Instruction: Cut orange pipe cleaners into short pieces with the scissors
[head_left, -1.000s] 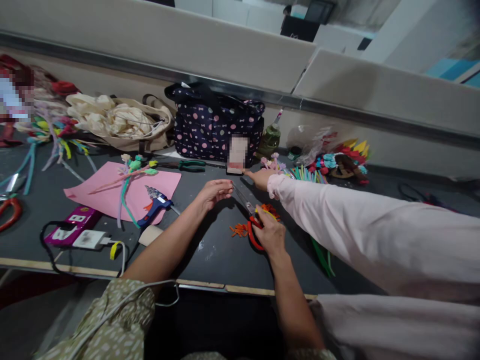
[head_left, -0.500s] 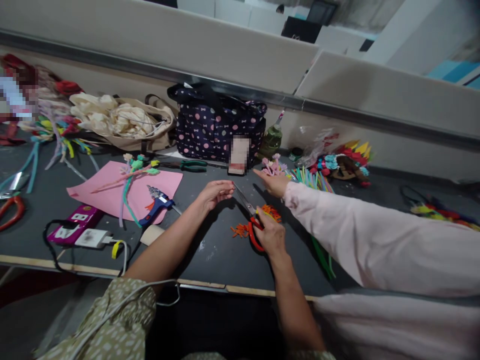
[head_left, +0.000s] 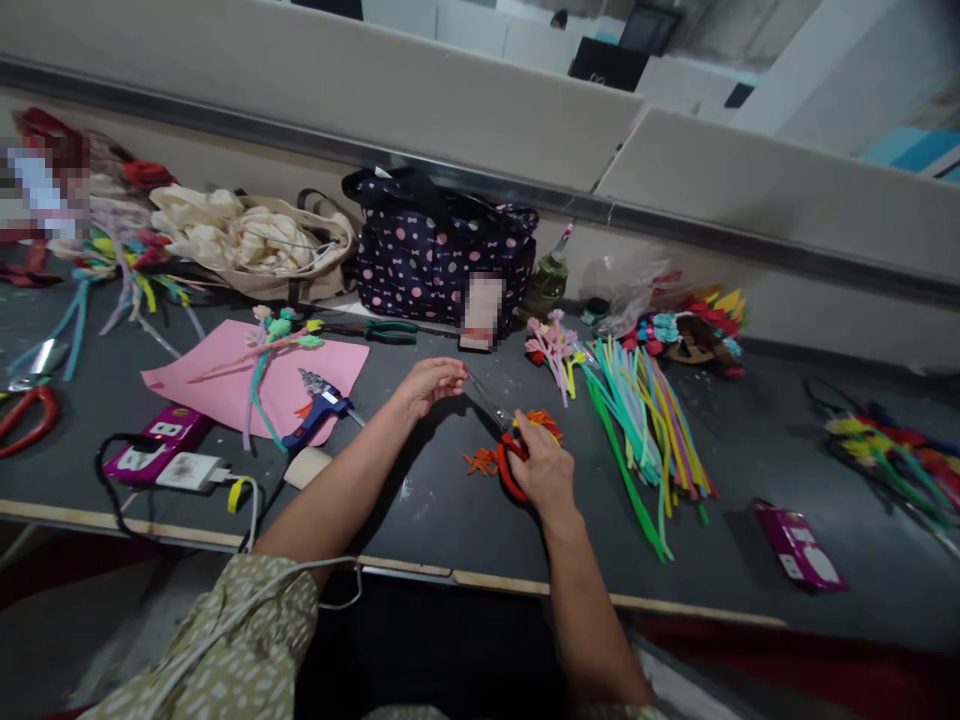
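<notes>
My right hand (head_left: 543, 470) is closed round the red handles of a pair of scissors (head_left: 501, 440), whose blades point up and left toward my left hand (head_left: 430, 384). That hand has its fingers curled in a pinch near the blade tips; what it holds is too small to make out. Small orange pipe-cleaner cuttings (head_left: 480, 461) lie on the dark table (head_left: 442, 520) beside the scissors, and an orange bunch (head_left: 541, 421) sits just past my right hand.
A fan of coloured pipe cleaners (head_left: 645, 420) lies to the right. A spotted bag (head_left: 442, 255), a cream bag (head_left: 255, 240), green pliers (head_left: 386, 331), a pink sheet (head_left: 247, 380) with a glue gun (head_left: 319, 410), a power strip (head_left: 150, 450) and a purple packet (head_left: 802, 545) surround the hands.
Another person's pink-sleeved arm, which reached across from the right toward the phone, has withdrawn from view, uncovering the pipe cleaners. My own hands have barely moved.
</notes>
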